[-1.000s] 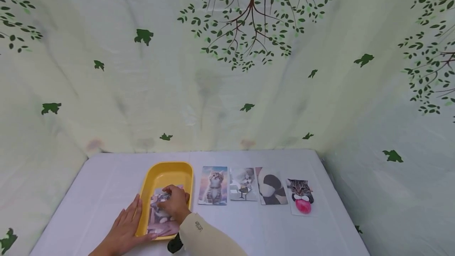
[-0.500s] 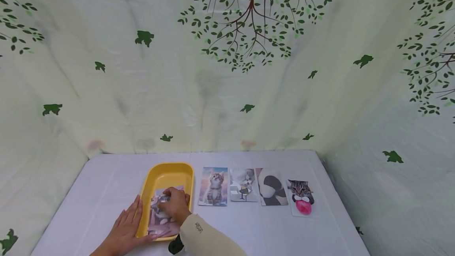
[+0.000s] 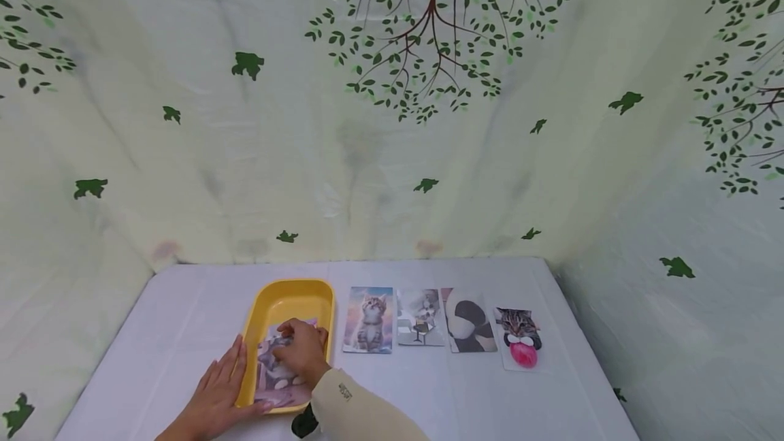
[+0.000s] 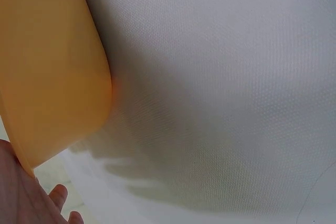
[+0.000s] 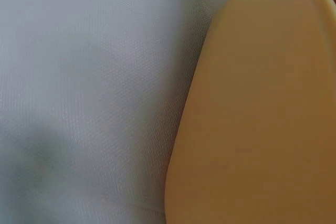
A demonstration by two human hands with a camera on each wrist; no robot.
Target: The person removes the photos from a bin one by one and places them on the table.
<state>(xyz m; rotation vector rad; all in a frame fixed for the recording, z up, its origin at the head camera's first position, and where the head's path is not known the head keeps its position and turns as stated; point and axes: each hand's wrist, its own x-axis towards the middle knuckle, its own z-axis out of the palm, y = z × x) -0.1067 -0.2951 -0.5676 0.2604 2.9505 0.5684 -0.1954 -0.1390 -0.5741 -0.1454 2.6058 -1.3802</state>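
Observation:
A yellow tray [image 3: 278, 291] stands on the left half of the table, and a picture card [image 3: 282, 393] of a cat in pink and purple tones lies in its near part. My left hand [image 3: 217, 386] rests along the tray's left side, fingers straight, thumb on the near rim; in the left wrist view, part of this hand [image 4: 23, 195] touches the tray's edge. My right hand [image 3: 301, 352] reaches into the tray with bent fingers, thumb and index finger apart over the card's upper part. I cannot tell whether they grip it. The right wrist view is mostly tray wall [image 5: 257, 108].
To the tray's right, a row of picture cards lies on the white-covered table [image 3: 465, 400]: a kitten card [image 3: 370, 322], a grey-and-white card [image 3: 420, 318], a black-and-white card [image 3: 469, 322] and a cat card with a pink ball [image 3: 520, 339]. A leaf-patterned curtain [image 3: 367, 175] hangs behind.

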